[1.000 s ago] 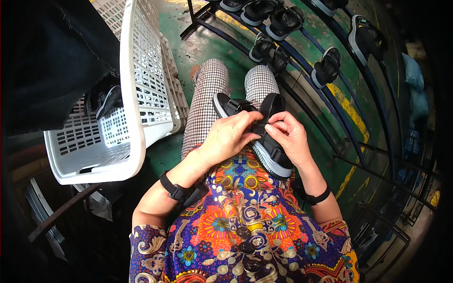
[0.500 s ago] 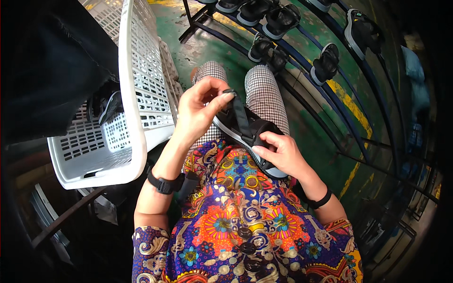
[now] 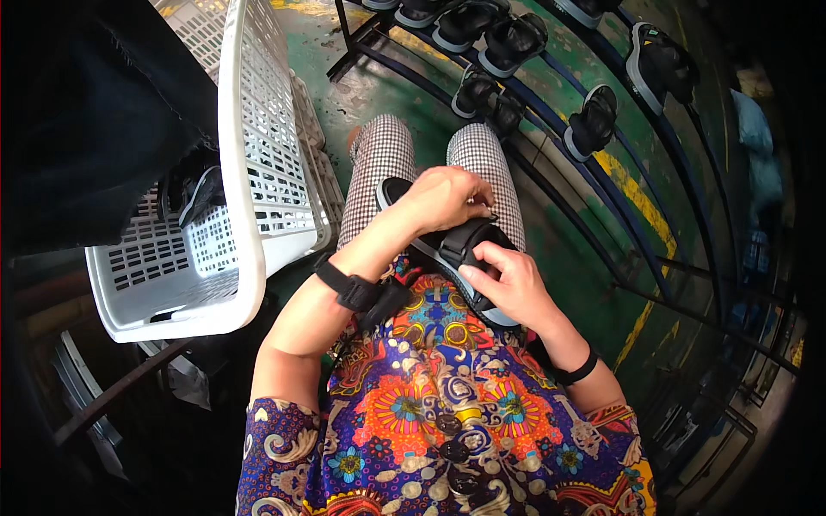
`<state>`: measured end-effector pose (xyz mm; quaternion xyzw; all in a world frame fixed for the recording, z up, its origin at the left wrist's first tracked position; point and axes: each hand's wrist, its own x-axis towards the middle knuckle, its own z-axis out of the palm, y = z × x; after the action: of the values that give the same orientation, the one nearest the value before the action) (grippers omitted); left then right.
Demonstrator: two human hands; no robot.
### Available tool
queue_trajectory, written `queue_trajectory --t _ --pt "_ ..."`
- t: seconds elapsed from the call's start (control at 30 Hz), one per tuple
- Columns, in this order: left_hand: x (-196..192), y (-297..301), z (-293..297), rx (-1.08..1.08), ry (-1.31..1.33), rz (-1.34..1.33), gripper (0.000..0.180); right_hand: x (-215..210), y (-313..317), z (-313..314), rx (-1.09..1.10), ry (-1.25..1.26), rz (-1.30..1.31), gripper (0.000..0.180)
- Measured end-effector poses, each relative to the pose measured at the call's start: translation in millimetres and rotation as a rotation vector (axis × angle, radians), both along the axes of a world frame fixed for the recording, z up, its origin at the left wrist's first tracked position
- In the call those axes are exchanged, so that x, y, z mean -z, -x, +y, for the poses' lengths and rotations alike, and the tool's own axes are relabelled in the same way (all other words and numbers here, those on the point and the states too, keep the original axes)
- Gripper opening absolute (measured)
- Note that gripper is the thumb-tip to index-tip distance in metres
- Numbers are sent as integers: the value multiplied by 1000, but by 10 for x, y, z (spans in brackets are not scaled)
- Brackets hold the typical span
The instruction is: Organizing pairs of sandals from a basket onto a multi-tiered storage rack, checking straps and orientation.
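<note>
A black sandal [image 3: 456, 248] with a grey sole lies slantwise across my lap, its toe end [image 3: 395, 188] pointing to the far left. My right hand [image 3: 509, 282] grips the heel end, thumb on top and fingers curled over the upper. Across the front part reaches my left hand [image 3: 449, 201], its fingers bent together over the right side of the sandal. It pinches the end of the sandal's strap, most of which is hidden behind the hand.
At my left stands a white plastic basket [image 3: 249, 292] with dark sandals [image 3: 204, 196] inside and dark cloth [image 3: 112, 129] over it. A dark metal rack [image 3: 594, 193] holding several black sandals [image 3: 592, 122] curves along the right and far side.
My left hand has swung the strap from the left side over the sandal to the right. My right hand keeps its hold at the heel end.
</note>
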<state>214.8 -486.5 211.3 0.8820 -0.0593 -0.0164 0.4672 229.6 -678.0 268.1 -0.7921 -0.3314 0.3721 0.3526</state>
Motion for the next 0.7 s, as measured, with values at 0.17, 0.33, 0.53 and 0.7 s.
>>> queue_trajectory --t 0.17,0.33,0.53,0.7 --pt "-236 196 196 -444 278 -121 15 290 -282 -173 281 -231 549 14" --pt "-223 597 339 -711 605 -26 19 265 -531 -177 688 -624 1135 34" --pt "-237 798 -53 -493 715 157 19 296 -554 -56 734 -939 1427 39" --pt "-346 762 -208 -382 581 129 20 253 -581 -3 740 -944 1398 40"
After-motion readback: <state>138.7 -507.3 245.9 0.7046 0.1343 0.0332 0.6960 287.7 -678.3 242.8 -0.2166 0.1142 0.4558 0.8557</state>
